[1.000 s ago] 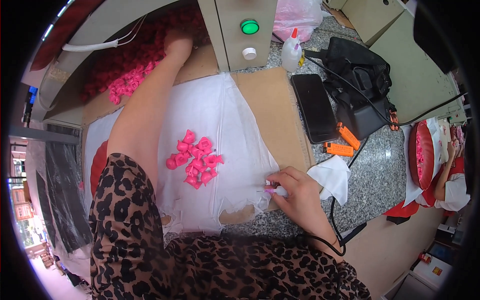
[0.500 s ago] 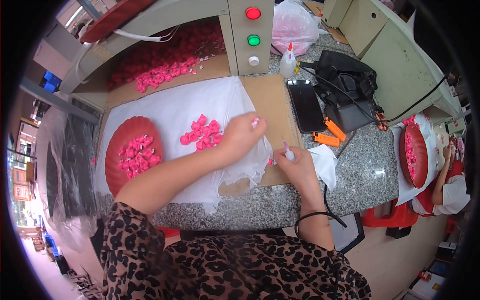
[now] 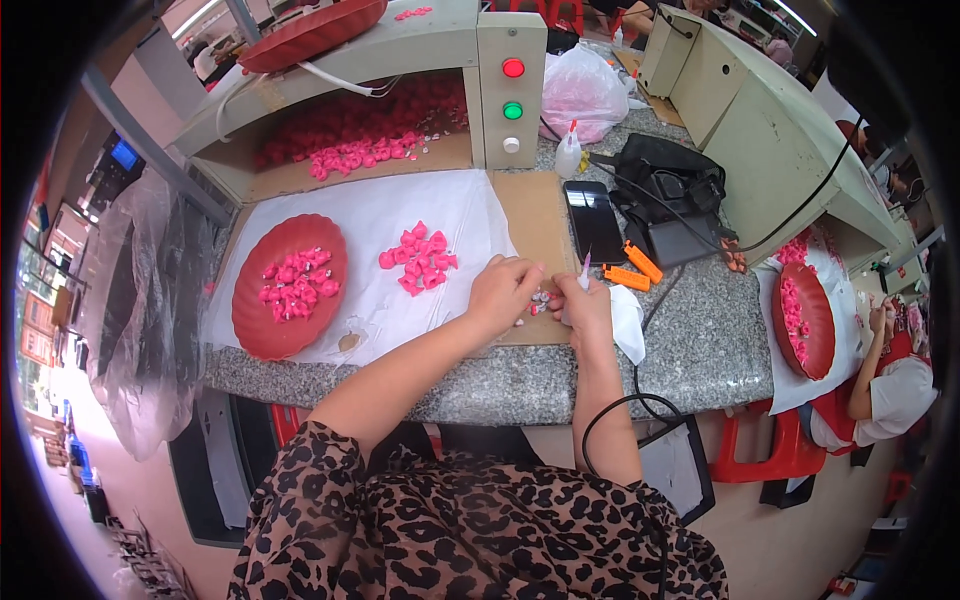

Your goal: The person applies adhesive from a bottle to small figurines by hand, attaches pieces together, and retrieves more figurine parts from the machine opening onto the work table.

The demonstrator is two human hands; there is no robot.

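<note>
My left hand (image 3: 506,292) is over the cardboard sheet (image 3: 526,215), its fingers bent together beside a few small white and pink pieces (image 3: 541,299). What its fingertips hold, if anything, is hidden. Close to its right, my right hand (image 3: 590,312) is closed around a small glue bottle with a thin needle tip (image 3: 586,270) pointing up. Left of my hands, a loose heap of small bright pink moulded pieces (image 3: 420,258) lies on white sheeting (image 3: 385,205). Farther left, a red scalloped dish (image 3: 262,330) holds more pink pieces.
A light-coloured machine (image 3: 500,140) with red and green lamps stands behind, pink pieces in its opening. To the right are a black phone (image 3: 593,222), orange clip-like objects (image 3: 628,275), a black bag (image 3: 660,170), a white cloth (image 3: 628,322) and a cable. Another person (image 3: 890,385) sits far right.
My left hand has come down from its raised spot near the pink heap to the small pieces on the cardboard. My right hand keeps the glue bottle, now tilted more upright. The view has shifted.
</note>
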